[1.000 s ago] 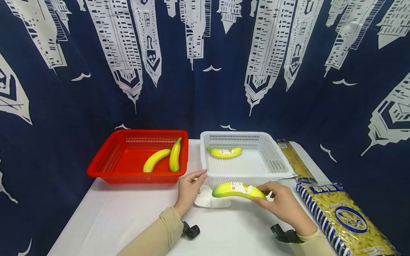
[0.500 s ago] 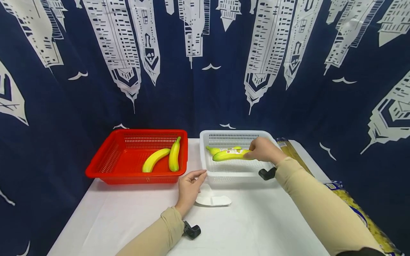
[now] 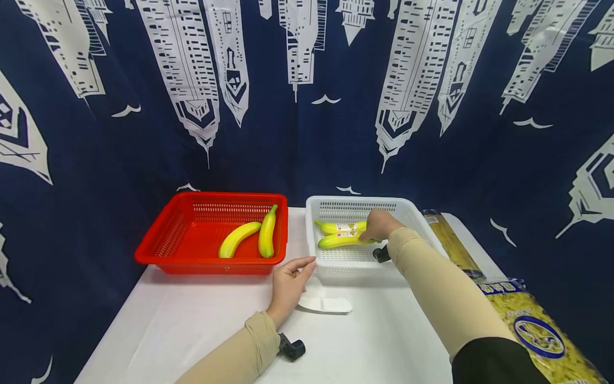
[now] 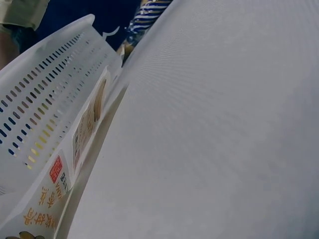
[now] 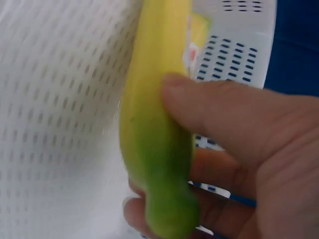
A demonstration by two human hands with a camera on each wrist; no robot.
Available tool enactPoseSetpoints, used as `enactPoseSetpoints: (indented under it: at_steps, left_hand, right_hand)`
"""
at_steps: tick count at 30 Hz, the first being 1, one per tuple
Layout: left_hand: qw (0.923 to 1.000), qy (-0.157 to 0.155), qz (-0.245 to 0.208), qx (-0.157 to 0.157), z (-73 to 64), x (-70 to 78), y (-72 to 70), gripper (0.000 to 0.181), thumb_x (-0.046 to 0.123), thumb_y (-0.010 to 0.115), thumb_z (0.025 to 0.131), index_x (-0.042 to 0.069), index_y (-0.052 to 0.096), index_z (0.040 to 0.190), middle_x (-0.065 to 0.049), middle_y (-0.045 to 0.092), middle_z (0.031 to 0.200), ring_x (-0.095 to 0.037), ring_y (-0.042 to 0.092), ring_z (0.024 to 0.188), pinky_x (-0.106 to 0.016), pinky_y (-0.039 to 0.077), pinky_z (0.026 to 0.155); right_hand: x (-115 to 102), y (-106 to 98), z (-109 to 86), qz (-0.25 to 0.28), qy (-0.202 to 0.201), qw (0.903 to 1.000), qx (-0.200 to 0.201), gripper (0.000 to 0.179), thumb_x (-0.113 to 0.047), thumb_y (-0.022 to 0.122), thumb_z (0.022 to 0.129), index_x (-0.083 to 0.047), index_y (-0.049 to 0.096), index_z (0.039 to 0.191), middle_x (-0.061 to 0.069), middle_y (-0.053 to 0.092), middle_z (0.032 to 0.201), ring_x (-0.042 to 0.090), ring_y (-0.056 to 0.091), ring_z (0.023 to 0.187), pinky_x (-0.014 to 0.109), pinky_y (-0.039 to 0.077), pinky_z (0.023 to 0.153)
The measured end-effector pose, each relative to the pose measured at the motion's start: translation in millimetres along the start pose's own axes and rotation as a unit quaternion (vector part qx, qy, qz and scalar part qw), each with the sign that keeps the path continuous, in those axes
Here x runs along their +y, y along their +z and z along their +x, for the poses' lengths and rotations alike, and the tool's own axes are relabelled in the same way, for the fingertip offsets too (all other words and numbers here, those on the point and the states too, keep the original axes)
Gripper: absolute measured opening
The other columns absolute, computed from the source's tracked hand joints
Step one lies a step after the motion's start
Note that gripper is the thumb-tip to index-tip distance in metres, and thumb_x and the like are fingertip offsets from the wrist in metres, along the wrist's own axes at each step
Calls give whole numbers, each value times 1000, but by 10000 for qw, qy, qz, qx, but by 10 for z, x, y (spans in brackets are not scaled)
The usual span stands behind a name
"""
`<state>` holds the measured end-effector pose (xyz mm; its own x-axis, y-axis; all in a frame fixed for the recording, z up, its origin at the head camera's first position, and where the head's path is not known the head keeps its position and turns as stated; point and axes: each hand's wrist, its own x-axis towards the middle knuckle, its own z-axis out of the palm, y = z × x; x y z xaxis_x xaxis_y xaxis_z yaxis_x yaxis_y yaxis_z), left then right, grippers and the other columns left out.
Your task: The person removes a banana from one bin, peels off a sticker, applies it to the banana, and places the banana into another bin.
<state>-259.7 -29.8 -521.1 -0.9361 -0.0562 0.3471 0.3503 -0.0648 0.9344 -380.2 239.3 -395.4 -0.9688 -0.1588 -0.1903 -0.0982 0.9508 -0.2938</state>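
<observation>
In the head view, a banana point(image 3: 338, 240) with a sticker lies low in the white basket, in front of another stickered banana point(image 3: 331, 226). My right hand point(image 3: 380, 226) grips the front one by its right end; the right wrist view shows thumb and fingers around this greenish stem end point(image 5: 172, 199). My left hand point(image 3: 289, 285) is at the white basket's front left corner, thumb and forefinger together, apparently pinching a white strip of labels point(image 3: 326, 304) that curves onto the table. In the left wrist view, banana-printed labels point(image 4: 60, 174) stand along the basket's side.
A red basket point(image 3: 211, 266) with two yellow bananas point(image 3: 238, 238) stands left of the white basket point(image 3: 355, 271). Along the right side lie a long brown packet point(image 3: 451, 242) and a large bag of pasta point(image 3: 537, 330). A dark printed curtain point(image 3: 297, 144) hangs behind the table point(image 3: 158, 320).
My right hand has carried the stickered banana from above the table into the white basket and lowered it beside the other one. My left hand has stayed at the basket's corner.
</observation>
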Motion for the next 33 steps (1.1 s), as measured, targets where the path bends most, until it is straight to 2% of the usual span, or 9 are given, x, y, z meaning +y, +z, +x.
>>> enactPoseSetpoints:
  at_steps: [5,8,11,17,25,33]
  left_hand:
    - [9999,146,11,-75,1,-10,27,17,24,82,90,20,82,107,-3,52,55,-9,43,43,-19,33,40]
    - [9998,164,6,-65,1,-25,39,17,24,82,90,19,82,106,-3,52,54,-9,42,42,-19,33,40]
    - [9999,133,-21,-17,-11,-26,46,17,23,82,90,18,82,105,-2,52,55,-9,42,42,-19,32,40]
    - [9999,108,-69,-93,-46,-13,47,17,23,81,90,18,82,107,0,52,56,-8,42,43,-19,33,40]
    - [9997,236,-6,-70,-36,18,24,17,21,80,91,18,82,108,0,51,55,-8,42,43,-18,33,41]
    - [9996,284,36,-88,-31,21,-5,17,20,80,92,17,81,109,1,51,55,-7,41,43,-18,33,41]
  right_hand:
    - [-6,45,13,-193,219,9995,83,23,-20,85,71,-9,65,68,-1,56,60,16,51,57,27,41,54]
    - [-18,59,12,-322,360,9988,95,26,-19,86,69,-5,67,80,2,62,70,19,53,64,30,42,59]
    - [-23,103,25,-376,489,9981,30,36,-19,86,69,-2,68,96,6,68,84,22,57,73,32,45,66]
    - [1,231,53,-388,627,9973,-17,49,-14,86,67,0,67,110,11,69,98,26,61,83,35,49,72]
    - [-47,252,74,-395,698,9967,111,56,-12,88,64,1,68,114,12,71,99,26,62,82,36,51,72]
    - [-72,280,100,-476,683,9965,76,51,-13,87,66,1,69,112,11,70,97,26,61,82,36,50,71]
